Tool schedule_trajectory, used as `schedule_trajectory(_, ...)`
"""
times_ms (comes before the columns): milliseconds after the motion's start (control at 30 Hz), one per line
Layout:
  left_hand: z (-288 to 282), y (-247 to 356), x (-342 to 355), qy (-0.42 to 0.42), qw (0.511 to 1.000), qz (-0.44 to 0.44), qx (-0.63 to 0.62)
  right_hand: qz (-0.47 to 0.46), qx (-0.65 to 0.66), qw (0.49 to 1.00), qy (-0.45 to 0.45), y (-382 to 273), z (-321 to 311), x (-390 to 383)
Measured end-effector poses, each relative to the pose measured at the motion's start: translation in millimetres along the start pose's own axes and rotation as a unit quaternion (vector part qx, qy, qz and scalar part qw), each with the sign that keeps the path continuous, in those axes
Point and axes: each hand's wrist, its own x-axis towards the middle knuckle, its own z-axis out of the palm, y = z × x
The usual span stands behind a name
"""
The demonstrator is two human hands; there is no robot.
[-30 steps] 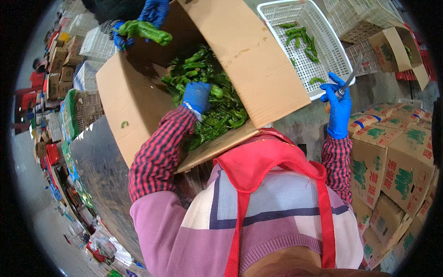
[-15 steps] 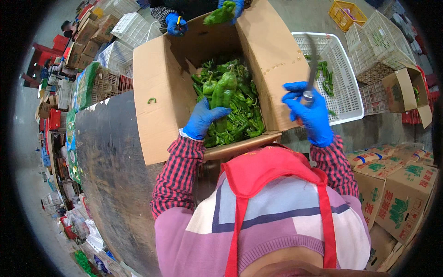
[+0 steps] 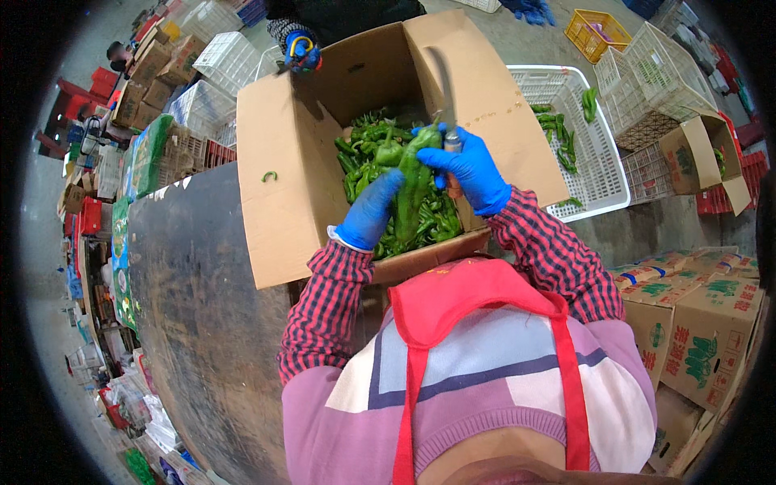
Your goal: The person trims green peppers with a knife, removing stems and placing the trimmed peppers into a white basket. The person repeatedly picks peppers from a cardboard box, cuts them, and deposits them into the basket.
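My left hand (image 3: 370, 212), in a blue glove, is closed around a large long green pepper (image 3: 414, 194), held upright over the open cardboard box (image 3: 271, 194). A smaller, rounder green pepper (image 3: 389, 151) shows beside it; whether my fingers hold that one too is unclear. My right hand (image 3: 478, 176), also gloved in blue, grips a knife (image 3: 445, 85) by its handle, the narrow curved blade pointing up and away. The fingertips of that hand reach the top of the large pepper. Many slim green peppers (image 3: 440, 226) fill the box below, partly hidden by my hands.
Across the box, a co-worker's gloved hand (image 3: 302, 52) holds a yellow-handled tool; their other glove (image 3: 527, 10) is farther right. A green pepper (image 3: 589, 103) is at the white crate (image 3: 602, 174), which contains several peppers. A dark table (image 3: 202, 307) lies left; printed cartons (image 3: 703, 347) stand right.
My right hand has swung left with the knife, from beside the box to the large pepper. The co-worker's hand has moved right, and its pepper has left it, now at the white crate.
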Motion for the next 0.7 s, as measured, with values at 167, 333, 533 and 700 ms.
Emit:
schedule_trajectory(167, -12.7, 0.0, 9.2, -0.088, 0.939, 0.012, -0.332, 0.004, 0.077, 0.997, -0.015, 0.8, -23.8, 1.0)
schedule_trajectory(333, -27.5, -0.6, 12.3, -0.141, 0.923, -0.003, -0.358, 0.006, 0.076, 0.997, -0.009, 2.5, -38.9, 2.6)
schedule_trajectory(533, -31.8, -5.1, 14.5, -0.056, 0.951, 0.005, -0.303, 0.009, 0.078, 0.997, 0.011, 3.6, -40.6, -1.3)
schedule_trajectory(700, -27.4, -6.3, 11.5, -0.022, 0.973, 0.009, -0.228, 0.015, 0.067, 0.997, 0.022, 5.3, -37.4, -3.5)
